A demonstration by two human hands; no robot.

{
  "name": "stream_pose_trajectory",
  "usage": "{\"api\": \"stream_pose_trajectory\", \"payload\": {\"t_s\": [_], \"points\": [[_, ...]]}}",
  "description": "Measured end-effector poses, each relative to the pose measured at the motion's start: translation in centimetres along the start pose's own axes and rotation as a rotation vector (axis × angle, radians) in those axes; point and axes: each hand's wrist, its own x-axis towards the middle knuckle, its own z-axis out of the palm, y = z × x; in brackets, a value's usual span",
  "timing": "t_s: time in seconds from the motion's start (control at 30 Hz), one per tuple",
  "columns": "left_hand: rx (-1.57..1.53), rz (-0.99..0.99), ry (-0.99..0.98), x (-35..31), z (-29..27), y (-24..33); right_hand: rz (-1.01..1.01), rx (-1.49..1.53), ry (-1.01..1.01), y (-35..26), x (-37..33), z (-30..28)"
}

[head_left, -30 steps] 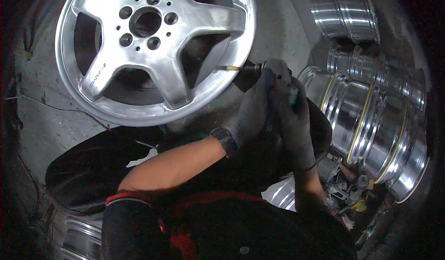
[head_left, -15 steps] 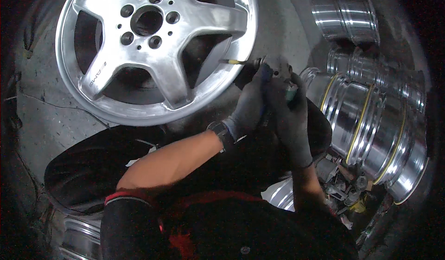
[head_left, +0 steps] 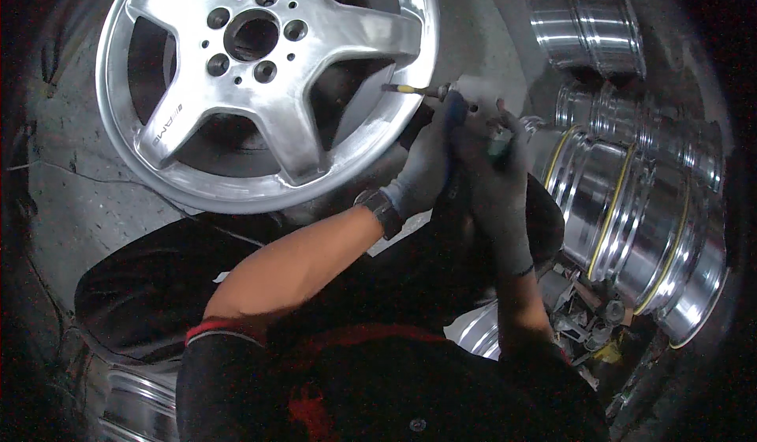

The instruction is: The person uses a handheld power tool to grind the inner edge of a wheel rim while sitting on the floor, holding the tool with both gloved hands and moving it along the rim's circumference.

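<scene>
A five-spoke silver wheel rim (head_left: 272,119) lies face up in front of me, its spokes partly bright and partly dull. Right of it, both my gloved hands are closed around a handheld power tool (head_left: 479,89) with a grey metal head. From that head a thin shaft with a yellowish band (head_left: 406,89) points left, over the rim's right edge; contact cannot be told. My left hand (head_left: 426,162) wraps the tool's near left side. My right hand (head_left: 502,178) grips its right side, beside a dark green part. The fingers and tool body are partly dark and blurred.
Shiny wheel barrels (head_left: 603,197) with yellow lines lie at the right, more barrels (head_left: 587,24) behind them. Small metal scraps (head_left: 587,316) are heaped near my right forearm. A thin cable (head_left: 87,175) crosses the grey floor at left. Another barrel (head_left: 142,402) lies lower left.
Both hands and the tool have shifted slightly away from me, and the shaft now sits higher over the rim's edge. More of the grey tool head shows. The rim has barely moved.
</scene>
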Motion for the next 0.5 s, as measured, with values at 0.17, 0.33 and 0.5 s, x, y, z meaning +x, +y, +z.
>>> {"api": "stream_pose_trajectory", "payload": {"t_s": [0.17,0.33,0.5], "points": [[-0.158,0.026,0.043,-2.7,0.0,-0.7,0.173,0.079,-0.05,0.3,-1.4,0.4],[-0.131,0.046,0.034,-2.0,0.4,-0.6,0.078,0.029,-0.113,0.8,-0.8,-0.5],[-0.01,0.049,-0.066,1.1,0.4,0.1,-0.002,-0.053,-0.047,-0.2,1.7,-0.8]]}}
